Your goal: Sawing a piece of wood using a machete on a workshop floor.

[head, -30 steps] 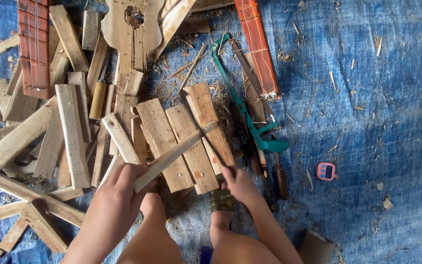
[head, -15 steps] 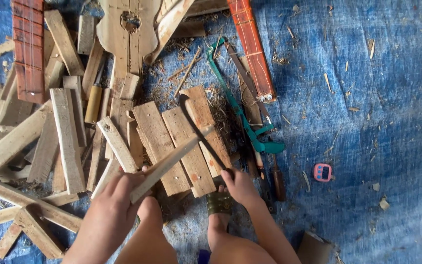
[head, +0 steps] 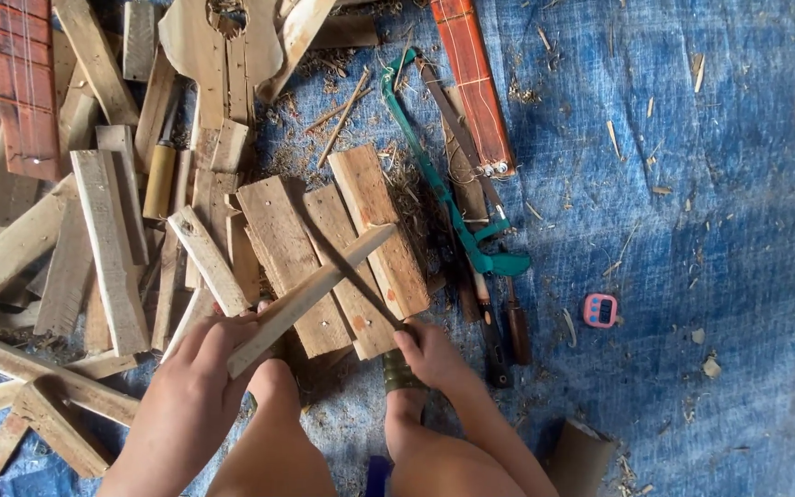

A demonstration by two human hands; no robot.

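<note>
Head view: left hand point(head: 197, 368) gripping a wood strip point(head: 310, 296); right hand point(head: 434, 354) closed on a knife point(head: 347, 271) cutting into it.

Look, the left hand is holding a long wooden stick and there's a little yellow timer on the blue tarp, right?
Almost. The head view shows the left hand gripping the long wooden stick, but the little timer on the blue tarp is pink, not yellow.

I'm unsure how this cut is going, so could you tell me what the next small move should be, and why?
Probably draw the blade along the wooden strip: the left hand holds the strip slanted over the planks, and the right hand grips the blade against it.
</note>
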